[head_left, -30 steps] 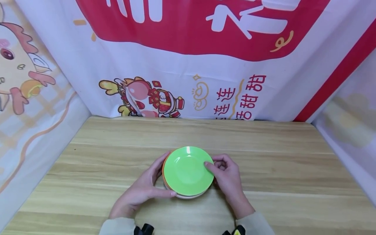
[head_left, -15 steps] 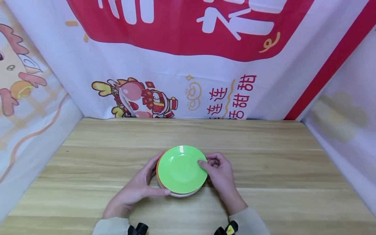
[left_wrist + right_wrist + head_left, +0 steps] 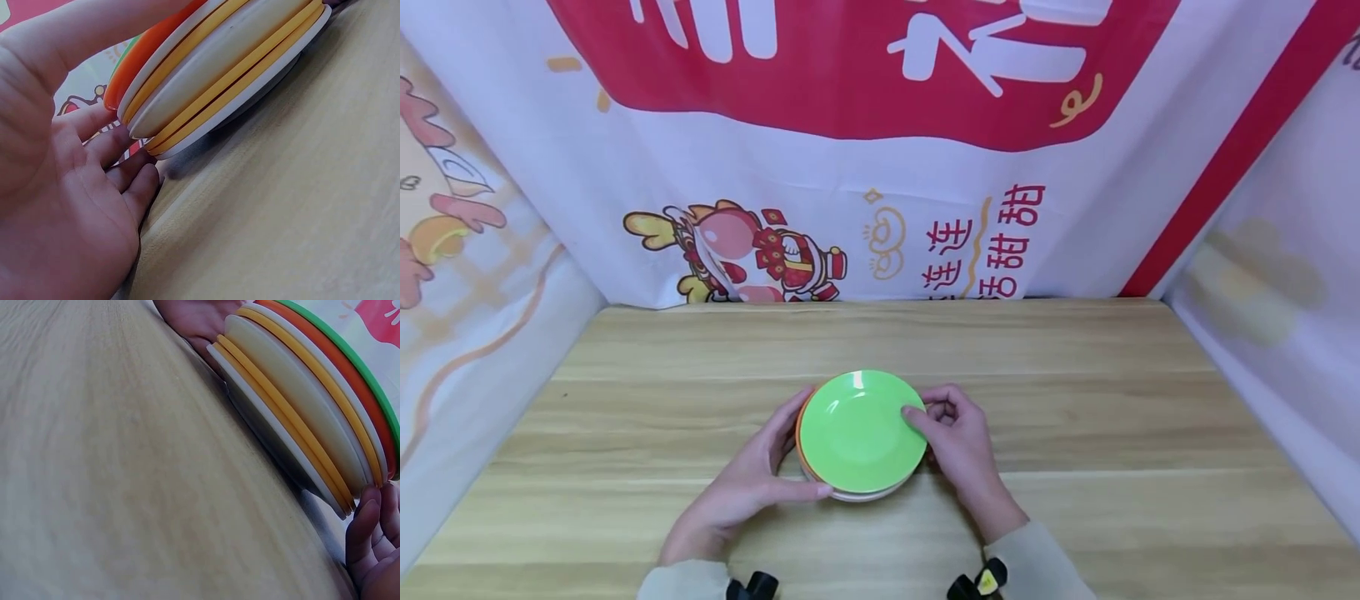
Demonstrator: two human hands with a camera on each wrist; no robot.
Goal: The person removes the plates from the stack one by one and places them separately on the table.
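The stack of plates (image 3: 290,400) stands piled on the desk (image 3: 1075,517), green plate (image 3: 861,433) topmost; my left hand (image 3: 748,482) grips the stack's left side, my right hand (image 3: 962,454) pinches the green plate's right rim, neither release done yet.

Left hand (image 3: 69,194): palm toward camera, thumb passing above, fingers bent in against the rims of a stack of plates (image 3: 225,62). Order, top down: green plate (image 3: 130,46), only a sliver visible; orange plate (image 3: 147,53); thin white rim; yellow rim; broad cream rim; two yellow rims; white rim lowest. Dark shadow under the stack; contact with wood-grain bench (image 3: 281,187) unclear. Bench's far edge hidden behind hand and stack. Printed cloth (image 3: 94,72) beyond.
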